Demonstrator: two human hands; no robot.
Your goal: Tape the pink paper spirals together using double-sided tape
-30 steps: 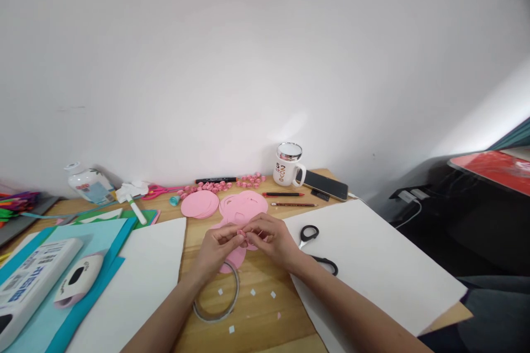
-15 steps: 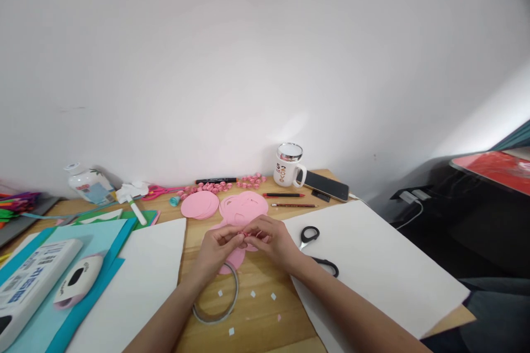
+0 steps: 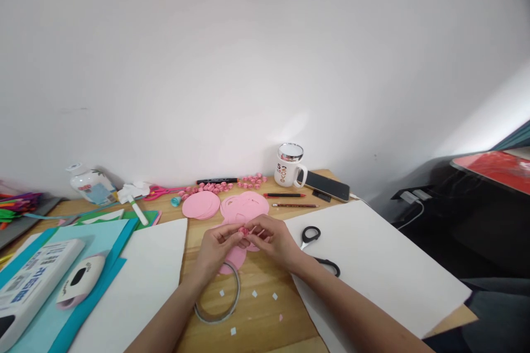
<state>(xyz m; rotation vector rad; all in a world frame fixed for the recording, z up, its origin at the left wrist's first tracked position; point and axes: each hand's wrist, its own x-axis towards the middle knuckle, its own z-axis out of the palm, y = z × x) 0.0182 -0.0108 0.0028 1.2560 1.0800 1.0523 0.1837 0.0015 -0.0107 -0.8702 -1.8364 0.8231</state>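
Between the fingertips of both hands is a small rolled pink paper flower [image 3: 243, 230]. My left hand [image 3: 219, 244] pinches it from the left, and my right hand [image 3: 271, 238] grips its other side. Below and behind them lie overlapping pink paper pieces [image 3: 248, 204] with cut-outs, partly covered by my hands. A roll of tape [image 3: 237, 293] rests on the wood just under my left wrist. Black-handled scissors [image 3: 310, 234] lie by my right forearm, which hides part of them.
Pink paper circles [image 3: 201, 205], many small pink rolled flowers [image 3: 211, 190], a white mug [image 3: 289, 168], a phone [image 3: 327, 185] and pencils [image 3: 295, 206] line the back. White sheets [image 3: 381, 253] flank my arms. Coloured paper [image 3: 105, 237] carries a white box [image 3: 39, 287] at left.
The pink flower shows more clearly between my fingertips, its rolled face turned into view. My hands stay in nearly the same place; the whole view has shifted very slightly.
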